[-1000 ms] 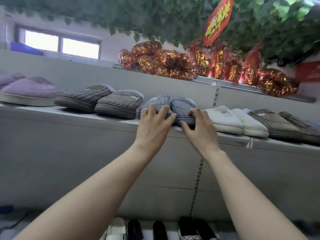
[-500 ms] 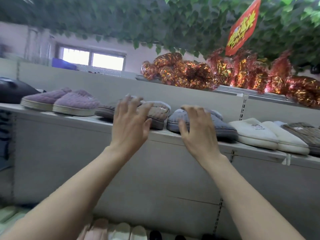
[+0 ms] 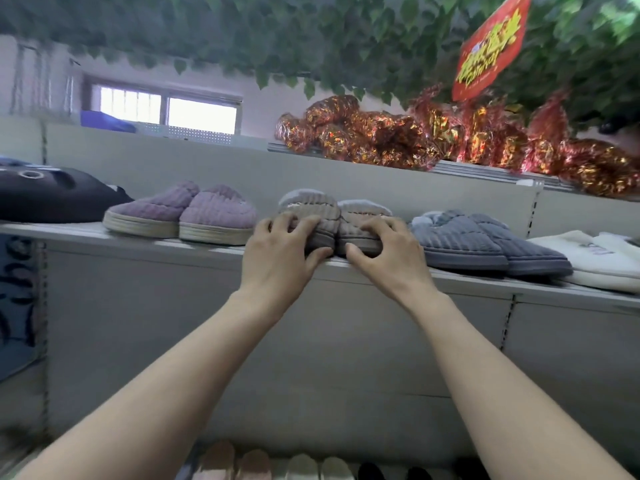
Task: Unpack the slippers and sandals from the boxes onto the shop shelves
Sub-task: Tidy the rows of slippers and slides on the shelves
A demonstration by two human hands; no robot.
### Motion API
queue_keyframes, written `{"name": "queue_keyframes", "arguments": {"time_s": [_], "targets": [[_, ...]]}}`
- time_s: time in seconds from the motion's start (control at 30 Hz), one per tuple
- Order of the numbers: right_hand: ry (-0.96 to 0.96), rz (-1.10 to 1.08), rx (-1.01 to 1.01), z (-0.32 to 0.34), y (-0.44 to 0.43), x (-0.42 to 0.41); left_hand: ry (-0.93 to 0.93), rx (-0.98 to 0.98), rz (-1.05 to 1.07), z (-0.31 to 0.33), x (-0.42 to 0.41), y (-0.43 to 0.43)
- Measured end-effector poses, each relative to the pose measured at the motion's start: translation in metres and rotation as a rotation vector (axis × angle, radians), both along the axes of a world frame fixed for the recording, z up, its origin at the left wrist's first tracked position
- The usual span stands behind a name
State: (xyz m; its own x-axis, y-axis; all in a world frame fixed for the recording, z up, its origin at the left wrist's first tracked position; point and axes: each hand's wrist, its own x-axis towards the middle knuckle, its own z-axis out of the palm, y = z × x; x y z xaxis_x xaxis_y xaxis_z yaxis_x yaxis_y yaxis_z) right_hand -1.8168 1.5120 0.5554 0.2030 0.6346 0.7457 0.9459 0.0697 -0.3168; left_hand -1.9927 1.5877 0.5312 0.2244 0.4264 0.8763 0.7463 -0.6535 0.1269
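- Shop shelving in pale grey fills the view, with a long shelf [image 3: 467, 276] running across at reach height, a window [image 3: 166, 112] behind it and fake green leaves [image 3: 311, 39] hanging overhead.
- On that shelf the taupe slippers [image 3: 313, 207] sit as a pair, side by side and touching, toes facing out over the front edge.
- The left hand [image 3: 277, 252] grips the toe of the left slipper, with its fingers curled over the top and its thumb at the sole's front.
- The right hand [image 3: 391, 254] holds the other slipper's toe in the same way, mirrored.
- Holding one slipper in each hand looks meant to square the pair up and keep the toes level with the shelf edge.
- The lilac slippers [image 3: 183, 214] stand just beside them on the left and the blue-grey slippers [image 3: 478, 240] just to the right. A white pair [image 3: 595, 259] is further along, so the row is arranged pair by pair with the toes outward for shoppers.
- A black padded item [image 3: 52, 195] lies at the far left end.
- Foil-wrapped bundles [image 3: 415, 142] are stacked on the top ledge under a red sign [image 3: 491, 53].
- More footwear [image 3: 277, 465] shows on a lower shelf, too blurred to name.
- No box is in view, so how much remains to be unpacked cannot be judged.
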Motion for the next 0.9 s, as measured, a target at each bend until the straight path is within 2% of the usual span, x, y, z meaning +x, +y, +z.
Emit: {"name": "queue_keyframes", "arguments": {"time_s": [0.13, 0.37, 0.47, 0.57, 0.63, 0.7, 0.8, 0.9], "targets": [[-0.034, -0.011, 0.012, 0.000, 0.002, -0.005, -0.010, 0.038, 0.041, -0.002, -0.003, 0.002], [-0.084, -0.083, -0.047, -0.001, 0.006, -0.008, 0.041, -0.034, -0.064, -0.001, -0.016, -0.004], [-0.187, -0.149, 0.086, 0.009, 0.006, -0.028, 0.026, 0.189, -0.067, -0.002, -0.045, -0.012], [-0.270, -0.012, 0.240, 0.018, 0.008, -0.085, -0.041, 0.312, 0.041, 0.005, -0.093, 0.000], [-0.304, 0.125, 0.220, 0.019, 0.018, -0.129, -0.069, 0.233, 0.166, 0.013, -0.129, 0.019], [-0.310, 0.199, 0.107, 0.014, 0.035, -0.165, -0.062, 0.067, 0.245, 0.016, -0.159, 0.038], [-0.274, 0.126, -0.111, 0.007, 0.066, -0.197, -0.038, -0.143, 0.152, 0.013, -0.187, 0.055], [-0.169, 0.078, -0.159, 0.005, 0.089, -0.213, 0.012, -0.135, 0.082, 0.008, -0.202, 0.066]]}}
